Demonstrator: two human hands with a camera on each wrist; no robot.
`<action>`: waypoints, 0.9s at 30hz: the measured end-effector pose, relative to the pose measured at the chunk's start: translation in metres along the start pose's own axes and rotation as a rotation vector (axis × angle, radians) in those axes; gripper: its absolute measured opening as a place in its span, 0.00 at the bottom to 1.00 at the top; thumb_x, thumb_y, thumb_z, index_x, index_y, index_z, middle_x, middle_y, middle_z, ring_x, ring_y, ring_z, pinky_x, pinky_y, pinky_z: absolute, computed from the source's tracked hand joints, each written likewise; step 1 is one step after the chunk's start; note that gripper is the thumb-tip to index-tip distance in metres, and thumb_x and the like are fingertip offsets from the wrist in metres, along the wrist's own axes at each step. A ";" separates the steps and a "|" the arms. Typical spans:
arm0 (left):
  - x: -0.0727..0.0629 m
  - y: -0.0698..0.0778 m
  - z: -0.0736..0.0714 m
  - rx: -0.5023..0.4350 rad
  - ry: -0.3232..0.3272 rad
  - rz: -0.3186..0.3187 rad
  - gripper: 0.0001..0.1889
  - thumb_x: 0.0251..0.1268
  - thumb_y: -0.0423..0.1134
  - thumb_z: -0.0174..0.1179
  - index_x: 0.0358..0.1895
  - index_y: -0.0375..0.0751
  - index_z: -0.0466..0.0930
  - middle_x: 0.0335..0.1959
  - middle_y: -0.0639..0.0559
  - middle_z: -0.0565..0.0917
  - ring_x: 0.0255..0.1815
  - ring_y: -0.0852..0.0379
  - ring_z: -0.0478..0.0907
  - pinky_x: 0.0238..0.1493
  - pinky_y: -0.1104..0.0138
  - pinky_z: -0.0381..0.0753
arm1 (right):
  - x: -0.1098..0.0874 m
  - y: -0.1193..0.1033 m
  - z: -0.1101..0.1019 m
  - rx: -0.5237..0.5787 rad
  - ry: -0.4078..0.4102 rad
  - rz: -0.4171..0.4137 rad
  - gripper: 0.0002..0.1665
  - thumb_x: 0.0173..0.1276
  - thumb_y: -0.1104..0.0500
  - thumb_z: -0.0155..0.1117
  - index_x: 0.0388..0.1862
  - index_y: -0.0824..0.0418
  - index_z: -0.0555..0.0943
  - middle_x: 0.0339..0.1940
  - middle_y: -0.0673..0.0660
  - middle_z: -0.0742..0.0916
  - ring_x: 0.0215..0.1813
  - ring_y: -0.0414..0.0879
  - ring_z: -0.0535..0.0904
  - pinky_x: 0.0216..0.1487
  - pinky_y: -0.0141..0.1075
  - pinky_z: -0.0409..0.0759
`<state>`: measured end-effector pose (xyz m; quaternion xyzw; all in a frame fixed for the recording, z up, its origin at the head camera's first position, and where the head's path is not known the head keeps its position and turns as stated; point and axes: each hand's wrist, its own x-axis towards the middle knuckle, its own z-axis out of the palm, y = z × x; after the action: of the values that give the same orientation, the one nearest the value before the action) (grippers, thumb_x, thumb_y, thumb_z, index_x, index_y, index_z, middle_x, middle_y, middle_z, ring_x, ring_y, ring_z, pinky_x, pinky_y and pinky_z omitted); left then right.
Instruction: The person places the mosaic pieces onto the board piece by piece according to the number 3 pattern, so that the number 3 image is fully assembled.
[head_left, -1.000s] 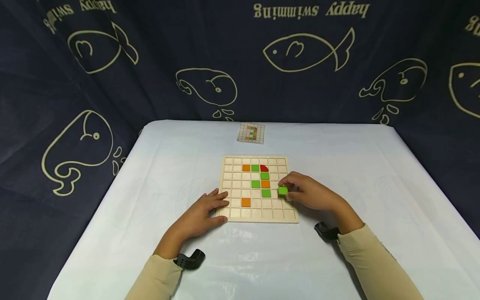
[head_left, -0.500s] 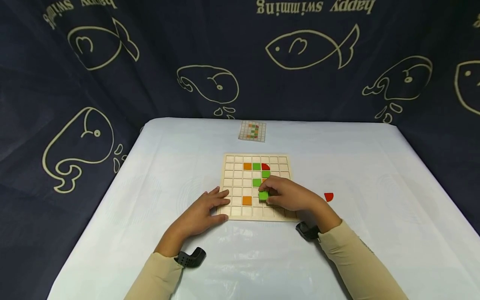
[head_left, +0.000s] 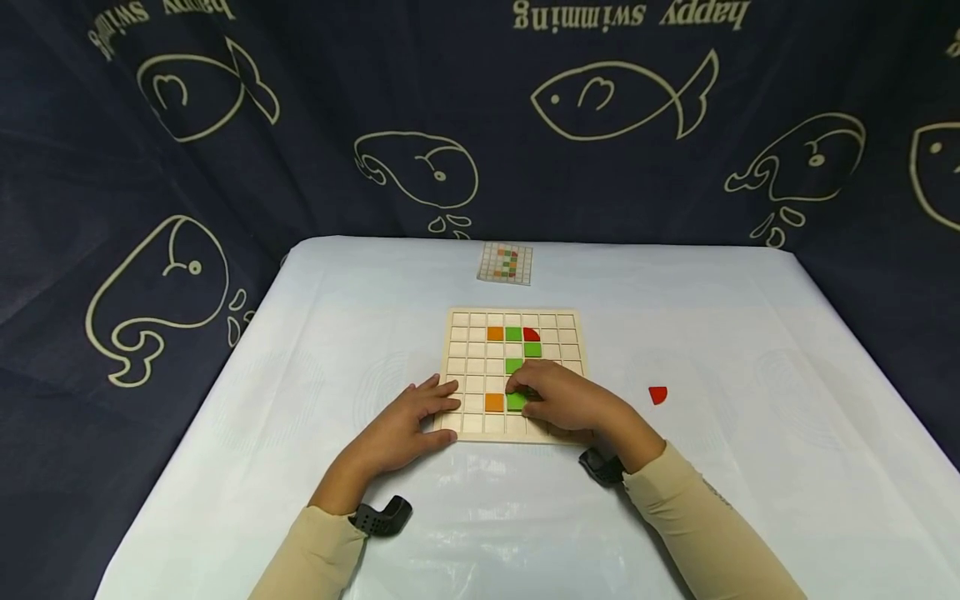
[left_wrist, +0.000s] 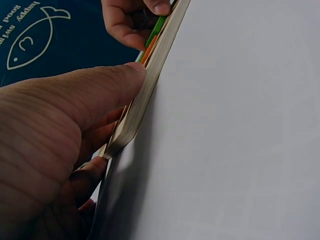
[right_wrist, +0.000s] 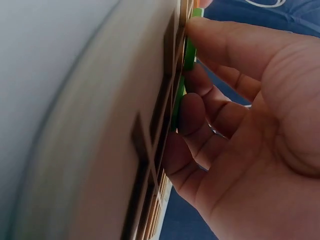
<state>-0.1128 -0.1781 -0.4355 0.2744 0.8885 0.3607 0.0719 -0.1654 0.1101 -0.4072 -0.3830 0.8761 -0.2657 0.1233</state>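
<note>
A wooden grid board (head_left: 459, 350) lies on the table, with orange, green and red tiles in some of its squares. My right hand (head_left: 573, 398) pinches a green square tile (head_left: 515, 402) between thumb and fingers, just right of an orange tile (head_left: 494, 402) in the lower rows. In the right wrist view the thumb is against the green tile (right_wrist: 190, 52) at the grid. My left hand (head_left: 408, 421) rests on the board's left edge, fingers extended. The right hand covers part of the board, hiding some squares.
Right of the board a red quarter-circle tile (head_left: 657, 394) lies on the white tablecloth (head_left: 735, 350). Behind the board is a small pattern card (head_left: 491, 260) printed with a coloured grid. A dark fish-print curtain (head_left: 480, 100) hangs behind the table.
My right hand has carried the green tile leftward and nearer me, from the board's right side to beside the lower orange tile. The red loose tile has come into sight. My left hand stays put.
</note>
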 end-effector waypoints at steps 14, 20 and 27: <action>0.001 0.000 0.001 0.004 -0.006 -0.007 0.25 0.65 0.42 0.67 0.63 0.35 0.78 0.72 0.46 0.69 0.78 0.43 0.53 0.76 0.43 0.45 | -0.012 0.006 -0.011 0.064 0.012 0.049 0.14 0.68 0.62 0.67 0.53 0.58 0.82 0.49 0.50 0.82 0.51 0.45 0.76 0.56 0.44 0.76; 0.001 0.000 0.001 0.013 -0.008 -0.001 0.25 0.66 0.42 0.67 0.63 0.35 0.78 0.73 0.45 0.69 0.78 0.43 0.52 0.76 0.43 0.45 | -0.036 0.020 -0.028 0.119 0.069 0.105 0.15 0.69 0.63 0.66 0.54 0.62 0.81 0.45 0.52 0.82 0.45 0.46 0.75 0.48 0.42 0.76; -0.001 0.000 0.001 0.018 -0.008 -0.010 0.25 0.66 0.43 0.67 0.64 0.36 0.78 0.73 0.46 0.68 0.78 0.43 0.52 0.76 0.43 0.45 | -0.067 0.044 -0.044 0.112 0.137 0.194 0.18 0.68 0.64 0.67 0.55 0.63 0.80 0.46 0.54 0.83 0.48 0.50 0.77 0.50 0.48 0.77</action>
<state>-0.1122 -0.1781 -0.4361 0.2720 0.8928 0.3513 0.0747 -0.1651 0.2007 -0.3950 -0.2700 0.8991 -0.3267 0.1093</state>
